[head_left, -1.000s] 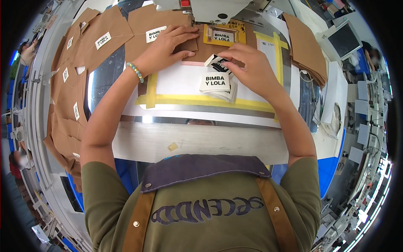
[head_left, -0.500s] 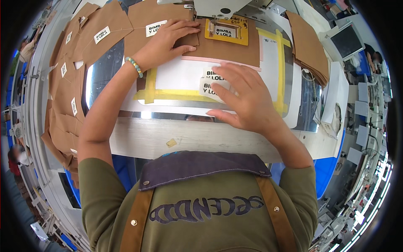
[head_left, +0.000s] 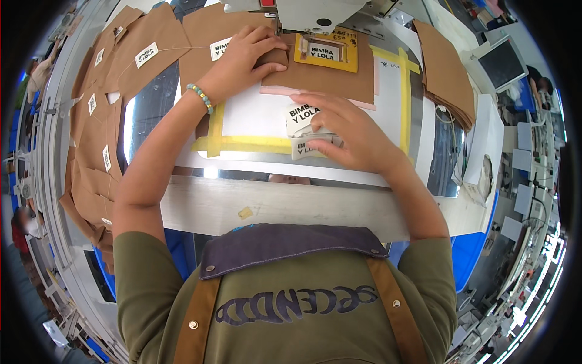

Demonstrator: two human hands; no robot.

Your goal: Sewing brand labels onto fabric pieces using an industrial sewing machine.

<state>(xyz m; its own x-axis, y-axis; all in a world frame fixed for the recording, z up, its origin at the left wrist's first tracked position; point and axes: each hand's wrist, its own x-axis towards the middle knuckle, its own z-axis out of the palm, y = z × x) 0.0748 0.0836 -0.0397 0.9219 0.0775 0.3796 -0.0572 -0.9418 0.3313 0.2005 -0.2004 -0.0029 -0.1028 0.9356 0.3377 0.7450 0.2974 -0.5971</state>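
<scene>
My left hand (head_left: 245, 64) lies on a brown panel (head_left: 280, 74), fingers stretched forward and pressing it down. A yellow frame (head_left: 353, 54) with a window sits on the panel, to the right of that hand. Inside the window is a white label (head_left: 324, 52) with black lettering. Lower right, my right hand (head_left: 351, 130) is curled round a white label (head_left: 301, 119), which is tilted up under the fingers. More white labels (head_left: 306, 149) lie below it, near the thumb. A sewing machine head (head_left: 321, 18) stands over the panel's far edge.
Labelled brown pieces (head_left: 148, 60), joined by thread, spread along the left side. A stack of brown panels (head_left: 445, 70) lies at the right. Yellow tape (head_left: 242, 144) borders the white work surface. A monitor (head_left: 500, 60) stands beyond the right edge.
My right hand has moved slightly left and its fingers have closed in on the labels. The upper label has turned and lifted. My left hand stays in almost the same place.
</scene>
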